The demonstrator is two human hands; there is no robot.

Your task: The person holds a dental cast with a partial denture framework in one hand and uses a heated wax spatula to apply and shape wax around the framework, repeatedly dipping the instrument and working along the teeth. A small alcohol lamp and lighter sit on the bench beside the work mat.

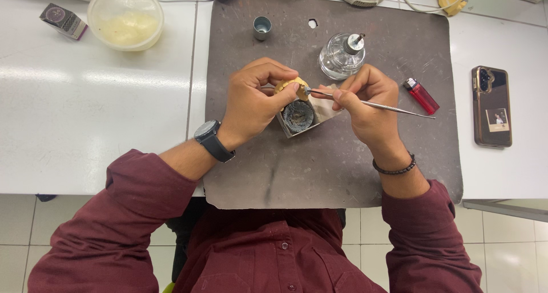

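We sit at a white table (85, 127) with a big dark mat (342, 167) on it. Both our hands are over the middle of the mat.

Our left hand (254, 101) is curled shut around a small yellow lump (291, 87). We see only a bit of the lump between the fingers, so we cannot tell its full shape. It is held up just above a little square dish (298, 117) with a grey, dusty bowl in it. The dish sits on the mat, right under our hands.

Our right hand (368, 101) pinches a thin metal tool (394, 108) like a pen. The fingers are tight on it. The tip of the tool touches the lump, and the long end sticks out to the right.

At the back left of the table is a round tub (125, 19) with pale stuff inside. A phone (491, 105) lies on the table to the right of the mat. A glass burner (341, 56) stands on the mat just behind our hands. A red lighter (421, 95) lies near the right hand. A small metal cup (262, 27) stands at the back of the mat
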